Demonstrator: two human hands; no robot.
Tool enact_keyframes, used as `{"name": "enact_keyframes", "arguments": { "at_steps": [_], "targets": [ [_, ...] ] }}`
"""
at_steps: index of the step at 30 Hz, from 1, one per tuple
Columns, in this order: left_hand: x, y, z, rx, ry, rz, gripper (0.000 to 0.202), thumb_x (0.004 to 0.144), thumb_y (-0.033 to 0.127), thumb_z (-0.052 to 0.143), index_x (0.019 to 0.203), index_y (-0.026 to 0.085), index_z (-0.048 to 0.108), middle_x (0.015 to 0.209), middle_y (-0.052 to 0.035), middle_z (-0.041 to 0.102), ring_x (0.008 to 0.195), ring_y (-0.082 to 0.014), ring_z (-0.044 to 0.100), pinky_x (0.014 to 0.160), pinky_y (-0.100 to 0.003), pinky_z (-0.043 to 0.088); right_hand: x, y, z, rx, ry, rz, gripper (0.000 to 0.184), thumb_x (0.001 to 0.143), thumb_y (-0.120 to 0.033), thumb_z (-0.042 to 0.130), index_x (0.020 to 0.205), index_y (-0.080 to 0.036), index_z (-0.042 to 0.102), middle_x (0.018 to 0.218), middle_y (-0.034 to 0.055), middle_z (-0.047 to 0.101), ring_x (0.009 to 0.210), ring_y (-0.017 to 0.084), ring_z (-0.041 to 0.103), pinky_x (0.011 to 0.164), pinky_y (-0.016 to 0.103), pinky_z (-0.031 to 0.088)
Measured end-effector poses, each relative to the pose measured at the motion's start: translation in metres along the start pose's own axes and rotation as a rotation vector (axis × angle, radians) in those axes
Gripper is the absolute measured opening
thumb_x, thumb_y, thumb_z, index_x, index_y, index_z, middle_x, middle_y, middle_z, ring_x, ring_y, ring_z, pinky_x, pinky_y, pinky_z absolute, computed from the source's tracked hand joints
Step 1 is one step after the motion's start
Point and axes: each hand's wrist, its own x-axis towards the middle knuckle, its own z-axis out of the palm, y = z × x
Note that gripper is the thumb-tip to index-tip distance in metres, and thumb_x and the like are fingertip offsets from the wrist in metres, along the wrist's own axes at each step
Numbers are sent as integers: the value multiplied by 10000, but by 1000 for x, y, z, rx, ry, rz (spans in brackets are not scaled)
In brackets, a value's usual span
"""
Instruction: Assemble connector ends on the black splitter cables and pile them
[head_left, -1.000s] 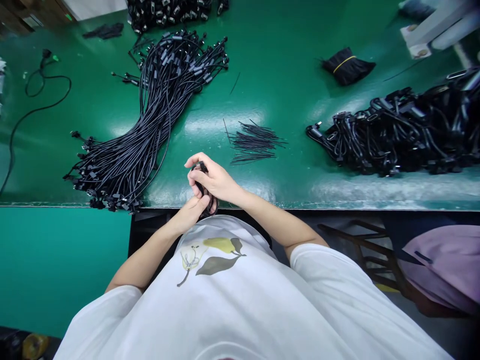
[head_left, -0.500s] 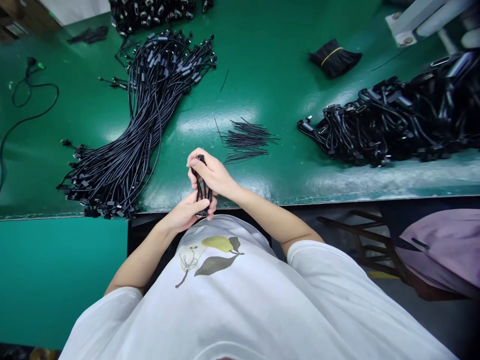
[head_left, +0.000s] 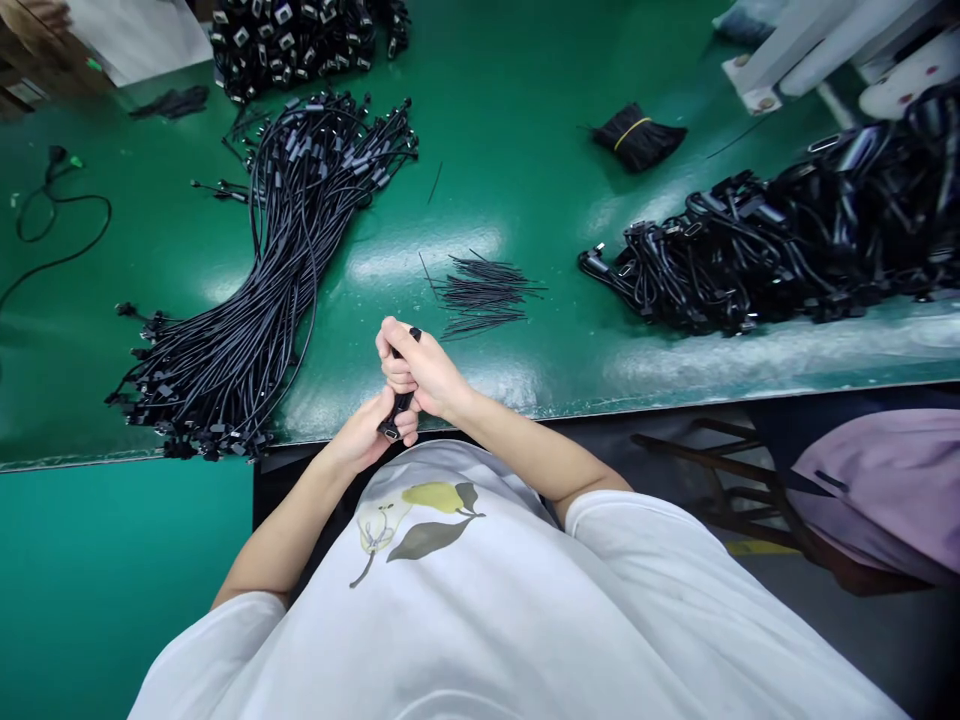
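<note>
A folded black cable (head_left: 403, 402) is held between both hands just over the table's front edge. My left hand (head_left: 364, 430) is closed round its lower end, where a connector shows below the fingers. Higher up, my right hand (head_left: 421, 372) wraps round the same cable, and the other black end sticks out above its fingers. Most of the cable is hidden inside the hands. Beyond them lies a loose pile of thin black ties (head_left: 487, 292). To the left rests a large bundle of straight black cables (head_left: 277, 270).
On the green table (head_left: 510, 130), a heap of folded cables (head_left: 750, 255) lies at right. A banded black bundle (head_left: 639, 138) sits behind. More cables (head_left: 292, 40) are at the back left, near a single cord (head_left: 90, 200). A person in pink (head_left: 885, 480) is at right.
My right hand has closed more tightly round the cable, hiding loops that showed before. The cable has tilted, its top leaning right. The whole view has shifted slightly.
</note>
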Motion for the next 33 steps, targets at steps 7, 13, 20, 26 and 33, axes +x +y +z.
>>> {"name": "enact_keyframes", "arguments": {
  "at_steps": [7,13,20,26,33],
  "targets": [
    [0,5,-8,115,133,111,389,808,516,669,746,156,537,582,62,321,523,-83,323,516,-210,353,-12,-24,-31,-1016,-17,-542,282,924,-443,537,1082,-210,547,1091,66,611,1040,194,583,952,405,451],
    [-7,13,-20,1096,129,145,325,941,434,405,754,187,502,634,25,470,614,-137,419,613,-268,348,-42,-26,-37,-1991,-506,-711,262,1004,-275,389,1015,-123,603,935,90,639,939,211,574,977,468,383],
    [-7,12,-26,1068,-84,-4,397,942,508,347,795,181,516,686,10,488,634,-149,466,642,-285,392,-58,-6,-43,-2168,-595,-627,288,992,-120,258,899,-136,530,794,58,539,696,185,484,564,327,285],
    [-3,5,-30,704,-109,-108,437,883,594,449,759,179,507,627,38,380,597,-139,415,623,-289,415,-60,8,-53,-2187,-539,-764,269,987,-107,278,876,-137,521,756,44,508,656,175,438,556,327,231],
    [5,18,-19,1046,-137,-49,386,942,478,358,823,172,560,859,-68,599,844,-211,549,806,-332,415,-47,-4,-55,-2175,-660,-711,288,979,-109,293,840,-143,543,742,60,541,661,189,458,558,331,227]
  ]
}}
